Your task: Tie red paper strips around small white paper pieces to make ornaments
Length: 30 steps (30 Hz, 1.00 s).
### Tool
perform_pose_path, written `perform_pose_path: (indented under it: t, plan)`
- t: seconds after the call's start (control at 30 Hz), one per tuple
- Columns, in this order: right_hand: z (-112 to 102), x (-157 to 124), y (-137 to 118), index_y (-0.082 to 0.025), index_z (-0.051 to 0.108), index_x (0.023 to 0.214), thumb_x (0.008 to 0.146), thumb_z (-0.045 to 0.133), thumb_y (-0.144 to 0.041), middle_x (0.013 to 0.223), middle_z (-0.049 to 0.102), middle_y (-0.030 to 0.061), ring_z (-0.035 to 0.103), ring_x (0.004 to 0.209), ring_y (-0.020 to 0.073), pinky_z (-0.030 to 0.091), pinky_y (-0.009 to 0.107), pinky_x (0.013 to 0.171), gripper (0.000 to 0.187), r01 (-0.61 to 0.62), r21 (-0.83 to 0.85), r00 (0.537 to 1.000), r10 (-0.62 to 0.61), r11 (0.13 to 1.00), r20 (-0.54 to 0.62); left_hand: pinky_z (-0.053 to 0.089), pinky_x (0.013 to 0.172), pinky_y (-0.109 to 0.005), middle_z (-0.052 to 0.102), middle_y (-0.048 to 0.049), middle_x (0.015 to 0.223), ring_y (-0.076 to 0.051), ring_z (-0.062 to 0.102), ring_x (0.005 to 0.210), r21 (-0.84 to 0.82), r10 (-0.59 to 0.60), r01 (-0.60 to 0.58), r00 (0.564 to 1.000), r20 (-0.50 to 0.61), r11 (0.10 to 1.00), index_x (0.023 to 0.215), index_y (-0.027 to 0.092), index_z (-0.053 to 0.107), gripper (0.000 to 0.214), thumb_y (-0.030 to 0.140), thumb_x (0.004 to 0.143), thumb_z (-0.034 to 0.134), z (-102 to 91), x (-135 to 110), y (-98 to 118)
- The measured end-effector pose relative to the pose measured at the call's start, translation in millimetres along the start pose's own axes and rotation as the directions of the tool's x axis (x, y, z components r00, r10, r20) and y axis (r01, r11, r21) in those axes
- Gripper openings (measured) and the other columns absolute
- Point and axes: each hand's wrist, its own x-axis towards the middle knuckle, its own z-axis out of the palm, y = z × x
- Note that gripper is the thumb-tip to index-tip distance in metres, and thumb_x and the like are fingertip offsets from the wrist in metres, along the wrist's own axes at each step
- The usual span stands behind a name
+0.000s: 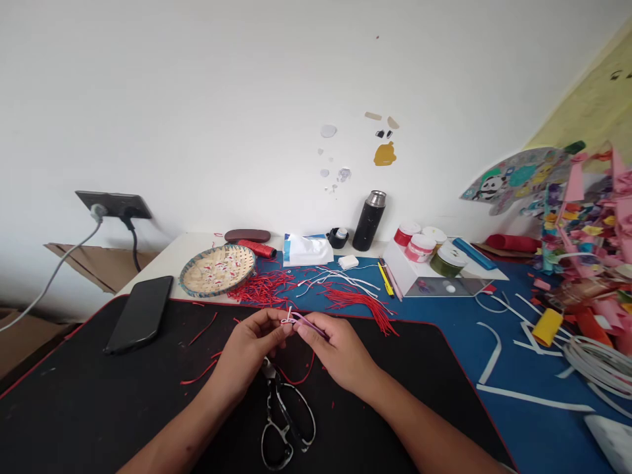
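Observation:
My left hand (251, 349) pinches a small looped piece of white cord (288, 320) between thumb and fingertips. Close against it, my right hand (338, 345) is closed on a thin purple strand or stick-like thing (307, 321), whose exact kind I cannot make out. The fingertips of both hands almost meet above the black mat (395, 408). Just below them lie scissors (286, 415) with dark handles, their blades partly hidden by my left hand. A red cord (301, 378) curves over the mat beside the scissors.
Behind my hands lie piles of cut red cords (266, 286) and white cords (345, 280). A woven basket (185, 280) and a phone (141, 315) are on the left. A black flask (370, 222), lidded jars (419, 247) and a yellow cutter (385, 280) stand or lie farther right.

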Motion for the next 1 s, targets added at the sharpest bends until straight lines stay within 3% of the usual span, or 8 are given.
perform_pose_path:
  t: [0.4,1.0]
  plan:
    - [-3.3,-1.4,-5.0,-0.021,0.073,0.094,0.107,0.048,-0.044,0.073,0.061,-0.0018,0.051,0.066,0.0142,0.034,0.026,0.063,0.037,0.023,-0.139,1.0,-0.025,0.99,-0.013,0.043,0.052,-0.024,0.065,0.0004,0.062,-0.015,0.054,0.055,0.083,0.027,-0.026,1.0,-0.007,0.996,0.085,0.02,0.077,0.032,0.048,0.071,0.085,1.2,-1.4,1.1]
    - [-3.8,-1.4,-2.9,-0.021,0.075,0.097,0.107,0.047,-0.046,0.072,0.064,-0.0007,0.053,0.064,0.0151,0.033,0.026,0.06,0.038,-0.004,-0.172,1.0,0.0,0.985,-0.021,0.042,0.054,-0.025,0.066,0.0004,0.065,-0.016,0.056,0.057,0.106,0.042,-0.042,0.999,0.003,0.993,0.088,0.02,0.077,0.034,0.05,0.073,0.083,0.5,-0.8,-1.5]
